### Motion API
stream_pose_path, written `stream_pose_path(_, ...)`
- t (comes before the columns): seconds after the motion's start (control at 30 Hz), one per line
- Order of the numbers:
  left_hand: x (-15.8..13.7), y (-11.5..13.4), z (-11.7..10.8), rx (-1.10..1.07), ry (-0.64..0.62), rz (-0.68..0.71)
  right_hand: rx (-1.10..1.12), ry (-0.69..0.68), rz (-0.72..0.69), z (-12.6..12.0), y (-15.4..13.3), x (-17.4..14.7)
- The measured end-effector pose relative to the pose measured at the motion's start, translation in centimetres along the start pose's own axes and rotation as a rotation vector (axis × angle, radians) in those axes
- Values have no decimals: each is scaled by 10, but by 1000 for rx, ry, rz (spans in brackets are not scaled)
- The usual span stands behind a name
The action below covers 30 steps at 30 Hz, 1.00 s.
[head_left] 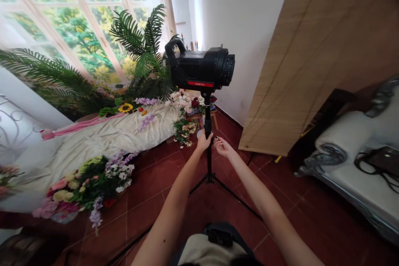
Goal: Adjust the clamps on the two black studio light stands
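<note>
A black studio light (199, 66) with a red label strip sits on top of a black light stand (209, 160), its round front turned to the right. My left hand (204, 141) is closed around the stand's upright pole, below the light. Just right of the pole, my right hand (222, 147) has its fingers pinched at a small dark knob (217, 137) on the stand; the fingers partly hide it. Spread legs of the stand rest on the tiles.
A bed with a cream cover (156, 126) stands left, with flower bunches (77, 183) before it. Palm leaves (141, 41) rise near the window backdrop (84, 20). A bamboo blind (280, 75) leans right, beside a white sofa (346, 133) with a dark bag (378, 160). Red tiles (146, 183) cover the floor.
</note>
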State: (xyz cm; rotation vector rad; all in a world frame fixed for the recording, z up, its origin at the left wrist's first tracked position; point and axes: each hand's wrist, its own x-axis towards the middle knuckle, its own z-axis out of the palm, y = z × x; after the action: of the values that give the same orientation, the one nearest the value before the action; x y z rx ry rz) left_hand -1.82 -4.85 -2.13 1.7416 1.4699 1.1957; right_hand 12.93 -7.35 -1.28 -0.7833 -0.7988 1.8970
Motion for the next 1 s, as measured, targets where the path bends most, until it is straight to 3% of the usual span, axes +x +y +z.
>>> stream_pose_path(0.13, -3, -7, 1, -15, 20, 24, -195, 4, -69, -6, -3, 4)
stream_pose_path(0.33, -4, -12, 4, 8, 32, 0, -835, 65, -229, -8, -11, 2)
stream_pose_path(0.5, -5, -12, 5, -6, 55, 22, -1198, 192, -521, -12, -15, -15)
stream_pose_path(0.6, -7, -10, 6, -46, 66, 29, -1094, 263, -555, -15, -4, -14)
stream_pose_path(0.73, -9, -8, 9, -129, 87, 39, -626, 355, -269, -15, 13, -7)
stream_pose_path(0.8, -9, -8, 11, -157, 83, 21, -544, 329, -204, -13, 15, -6)
stream_pose_path(1.0, -6, -15, 17, -147, 93, -9, -871, 261, -500, -16, 22, -12)
